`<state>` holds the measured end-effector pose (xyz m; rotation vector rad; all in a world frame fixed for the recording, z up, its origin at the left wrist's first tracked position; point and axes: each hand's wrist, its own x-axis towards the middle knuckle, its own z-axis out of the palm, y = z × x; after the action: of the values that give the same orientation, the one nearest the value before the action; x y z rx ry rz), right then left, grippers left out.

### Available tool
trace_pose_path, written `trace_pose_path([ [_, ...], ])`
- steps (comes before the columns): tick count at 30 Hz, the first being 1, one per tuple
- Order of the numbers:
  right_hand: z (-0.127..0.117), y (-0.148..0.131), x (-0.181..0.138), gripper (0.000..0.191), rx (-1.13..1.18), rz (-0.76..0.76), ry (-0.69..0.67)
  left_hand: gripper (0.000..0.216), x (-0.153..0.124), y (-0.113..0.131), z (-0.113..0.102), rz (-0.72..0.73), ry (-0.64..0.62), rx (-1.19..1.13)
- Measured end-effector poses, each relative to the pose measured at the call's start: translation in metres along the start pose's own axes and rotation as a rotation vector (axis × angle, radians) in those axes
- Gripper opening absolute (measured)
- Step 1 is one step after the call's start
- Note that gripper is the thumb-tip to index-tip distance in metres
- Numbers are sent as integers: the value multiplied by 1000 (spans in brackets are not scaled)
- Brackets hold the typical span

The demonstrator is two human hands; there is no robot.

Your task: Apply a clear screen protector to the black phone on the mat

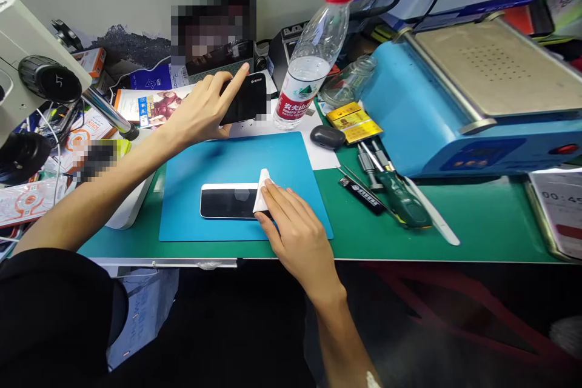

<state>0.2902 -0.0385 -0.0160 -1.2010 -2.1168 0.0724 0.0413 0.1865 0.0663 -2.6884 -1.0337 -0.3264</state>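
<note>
At the back of the blue mat (195, 163), my left hand (200, 106) grips a dark smartphone (248, 97) by its side, fingers over the top edge and thumb below. The phone is tilted up, with small white lettering near its upper corner. My right hand (297, 230) is closed on a folded white wipe (262, 191). That wipe lies against the right part of a second smartphone (225, 202), which rests flat and sideways on the mat. This phone has a dark, glossy face, a pale frame and a faint logo; its right end is hidden under my hand.
A red-capped water bottle (302, 82) stands behind the mat. To the right are a black oval case (327, 137), a green-handled tool (402, 197), a blue machine with a metal plate (454, 115) and another phone (557, 209). A microscope (50, 79) is at left.
</note>
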Motion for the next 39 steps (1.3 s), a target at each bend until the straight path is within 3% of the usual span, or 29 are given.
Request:
trace_pose_path([
  [6,0,-1,1,53,-9,-13,9,116,27,-30,3,-54,53,51],
  [12,-1,-1,1,48,-34,-10,9,115,60,-53,29,-68,-22,105],
  [17,-2,-1,2,48,-23,6,-12,113,65,-49,48,-52,-52,36],
  [22,-2,-1,2,49,-19,12,-14,112,63,-44,53,-32,-75,63],
  [29,-1,-1,1,51,-21,6,-7,109,60,-42,49,-34,-115,9],
  [39,0,-1,-1,58,-19,12,-9,112,56,-32,37,-3,-76,21],
])
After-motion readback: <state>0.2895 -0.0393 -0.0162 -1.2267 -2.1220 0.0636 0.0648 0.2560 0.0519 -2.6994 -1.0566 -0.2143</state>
